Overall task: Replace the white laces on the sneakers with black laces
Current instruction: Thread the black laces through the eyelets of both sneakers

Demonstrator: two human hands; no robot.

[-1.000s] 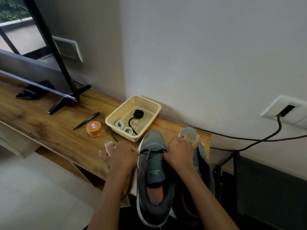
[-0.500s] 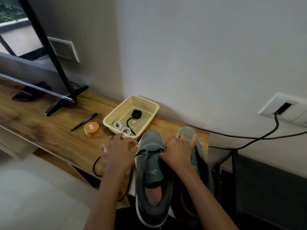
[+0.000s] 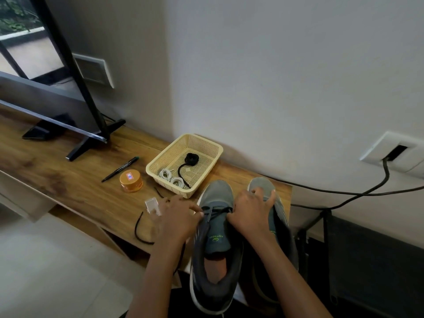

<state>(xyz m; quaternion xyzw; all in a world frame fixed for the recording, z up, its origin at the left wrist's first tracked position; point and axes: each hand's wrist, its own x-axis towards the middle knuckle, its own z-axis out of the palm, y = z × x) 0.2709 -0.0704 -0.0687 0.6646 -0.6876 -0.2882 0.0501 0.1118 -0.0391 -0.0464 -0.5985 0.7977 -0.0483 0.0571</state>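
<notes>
Black lace (image 3: pixel 136 227) slack now loops onto the desk (image 3: pixel 68 180): threading is advancing. Left hand (image 3: pixel 176 220) grip is too blurred to tell; right hand (image 3: pixel 250 212), released, steadies the sneakers (image 3: pixel 218 193).

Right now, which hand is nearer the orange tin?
Left. The left hand sits just right of the orange tin; the right hand is farther right, beyond the sneaker being laced.

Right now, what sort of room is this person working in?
Probably a home living room or bedroom: a flat-screen television stands on a long wooden shelf, with a wall socket and trailing cable nearby.
</notes>
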